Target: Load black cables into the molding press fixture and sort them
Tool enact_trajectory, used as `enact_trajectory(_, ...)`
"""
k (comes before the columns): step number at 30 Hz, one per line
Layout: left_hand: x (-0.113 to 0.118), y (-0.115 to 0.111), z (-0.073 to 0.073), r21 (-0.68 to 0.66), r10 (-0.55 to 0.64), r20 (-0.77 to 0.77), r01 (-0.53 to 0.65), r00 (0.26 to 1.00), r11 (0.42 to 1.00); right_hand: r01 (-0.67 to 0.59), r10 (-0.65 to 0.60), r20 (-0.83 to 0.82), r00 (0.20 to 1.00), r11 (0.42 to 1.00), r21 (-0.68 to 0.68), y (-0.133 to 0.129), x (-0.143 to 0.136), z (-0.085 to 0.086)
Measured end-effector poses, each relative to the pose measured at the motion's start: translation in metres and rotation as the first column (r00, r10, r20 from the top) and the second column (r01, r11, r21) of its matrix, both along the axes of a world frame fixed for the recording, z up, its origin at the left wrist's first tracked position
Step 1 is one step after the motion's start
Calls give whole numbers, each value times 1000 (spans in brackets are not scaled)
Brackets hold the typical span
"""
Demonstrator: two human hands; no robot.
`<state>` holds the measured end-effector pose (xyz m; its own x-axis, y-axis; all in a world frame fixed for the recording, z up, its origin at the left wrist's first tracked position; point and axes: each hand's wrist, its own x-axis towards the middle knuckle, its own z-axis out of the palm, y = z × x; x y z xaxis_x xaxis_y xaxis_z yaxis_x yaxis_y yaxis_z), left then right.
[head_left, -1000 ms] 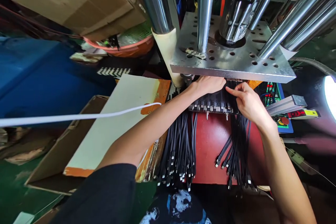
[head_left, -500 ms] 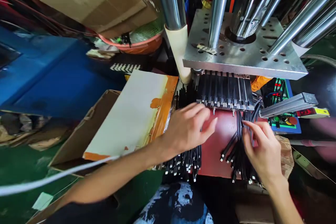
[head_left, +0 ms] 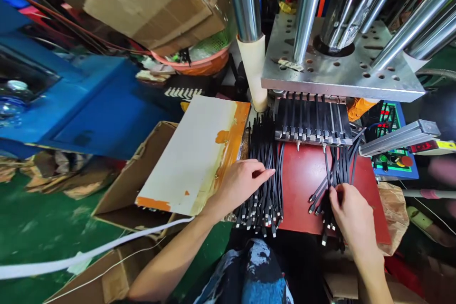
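Observation:
My right hand (head_left: 352, 211) has its thumb and fingertips closed on a black cable in the right-hand bundle of black cables (head_left: 340, 164). How many strands it grips is hidden. Over the left-hand bundle of black cables (head_left: 261, 202), whose small metal plug tips point toward me, is my left hand (head_left: 245, 178). Its fingers are curled with thumb and finger together; whatever may be between them does not show. Beyond both hands, a mould block (head_left: 313, 123) under the press holds a row of cable ends in its slots.
The press's thick steel plate (head_left: 342, 80) and its columns overhang the mould. The bundles lie on a red board (head_left: 297, 199). At left, a white board (head_left: 181, 156) covers part of an open carton (head_left: 131, 175). A control panel (head_left: 395, 152) and metal bar (head_left: 402, 137) stand right.
My left hand has drawn back from the mould's front edge down to the left cable bundle. My right hand has slid lower along the right bundle. The whole view has shifted slightly.

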<state>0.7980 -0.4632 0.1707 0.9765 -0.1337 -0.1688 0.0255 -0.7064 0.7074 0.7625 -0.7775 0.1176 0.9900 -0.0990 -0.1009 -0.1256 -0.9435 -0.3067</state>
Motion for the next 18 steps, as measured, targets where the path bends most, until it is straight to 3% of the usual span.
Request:
enact_trajectory(2, -8, -6, 3, -263, -38, -172, -9, 984, 965, 71, -79, 16, 997, 953, 296, -2, -3, 10)
enact_trajectory(5, -24, -29, 0, -581, -175, -439, -130, 881, 803, 85, -93, -24, 995, 733, 675, 11, -18, 29)
enact_trajectory(7, -32, -49, -3, -666, -199, -473, -200, 858, 719, 17, 21, -37, 999, 608, 794, 28, -32, 41)
enact_trajectory(9, -39, -65, -4, -713, -198, -449, -216, 871, 667, -52, 151, -38, 988, 549, 834, 42, -45, 51)
enact_trajectory(11, -46, -74, -4, -739, -205, -384, -167, 900, 653, -94, 266, -59, 962, 525, 846, 49, -53, 56)
enact_trajectory(13, -55, -76, -5, -731, -217, -258, -43, 941, 681, -72, 297, -98, 950, 513, 855, 47, -55, 58)
enact_trajectory(16, -70, -73, -12, -657, -293, -47, 191, 955, 729, 10, 169, -100, 981, 465, 885, 42, -49, 55)
enact_trajectory(18, -75, -68, -16, -574, -385, -27, 301, 923, 762, 16, 54, -44, 998, 433, 901, 43, -43, 51)
